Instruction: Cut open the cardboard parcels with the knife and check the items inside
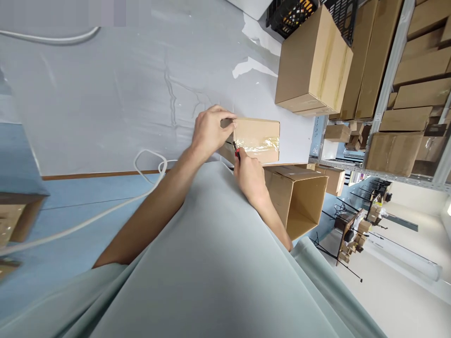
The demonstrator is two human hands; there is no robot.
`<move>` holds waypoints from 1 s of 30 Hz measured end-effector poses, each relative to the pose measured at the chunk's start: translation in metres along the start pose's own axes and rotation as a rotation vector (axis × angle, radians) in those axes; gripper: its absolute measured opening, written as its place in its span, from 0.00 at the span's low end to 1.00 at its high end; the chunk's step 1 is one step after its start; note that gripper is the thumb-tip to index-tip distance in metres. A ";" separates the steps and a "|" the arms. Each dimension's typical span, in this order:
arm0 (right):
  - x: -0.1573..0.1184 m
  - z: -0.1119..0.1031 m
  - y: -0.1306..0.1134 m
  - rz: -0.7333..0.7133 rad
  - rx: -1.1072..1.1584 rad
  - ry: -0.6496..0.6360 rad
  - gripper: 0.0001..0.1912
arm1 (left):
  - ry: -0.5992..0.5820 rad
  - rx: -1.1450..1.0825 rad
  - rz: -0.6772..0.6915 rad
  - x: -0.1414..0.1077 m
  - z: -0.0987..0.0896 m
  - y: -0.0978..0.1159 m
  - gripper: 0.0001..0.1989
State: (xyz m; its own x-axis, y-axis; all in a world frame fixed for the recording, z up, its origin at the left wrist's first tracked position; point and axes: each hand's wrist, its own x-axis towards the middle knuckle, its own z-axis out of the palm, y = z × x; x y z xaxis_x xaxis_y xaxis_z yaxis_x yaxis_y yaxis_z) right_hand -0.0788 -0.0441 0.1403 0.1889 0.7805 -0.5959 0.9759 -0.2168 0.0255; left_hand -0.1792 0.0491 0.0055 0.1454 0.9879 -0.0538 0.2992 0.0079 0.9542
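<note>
No legible txt, labels, brands, nos. or signs anywhere in view; shelf-upright sticker (378,117) too small to read.

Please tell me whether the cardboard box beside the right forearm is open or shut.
The cardboard box is open: no flaps cover its mouth, and its brown inner walls show.

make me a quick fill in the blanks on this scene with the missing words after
The right hand holds a cutter coloured black and ____.
The left hand is at the ____ end, as pictured, of the small taped cardboard box.
The loose cable is coloured ____.
The floor below the table is coloured ____.

Missing words: red; left; white; blue
</note>
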 end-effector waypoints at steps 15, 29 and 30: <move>-0.026 -0.009 0.077 -0.056 0.186 0.045 0.26 | 0.096 0.139 0.003 -0.010 0.009 0.006 0.18; 0.037 0.003 0.175 0.023 0.325 0.200 0.26 | -0.173 0.343 0.290 -0.019 0.132 0.045 0.15; 0.043 0.003 0.176 0.008 0.329 0.193 0.26 | -0.162 0.361 0.289 -0.019 0.133 0.043 0.15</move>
State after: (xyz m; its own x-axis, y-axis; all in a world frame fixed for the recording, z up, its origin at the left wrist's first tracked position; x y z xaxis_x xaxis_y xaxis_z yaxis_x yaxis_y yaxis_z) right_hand 0.1004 -0.0504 0.1171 0.2445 0.8673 -0.4336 0.8929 -0.3757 -0.2481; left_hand -0.0436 0.0096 0.0085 0.4068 0.9048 0.1256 0.5284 -0.3452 0.7756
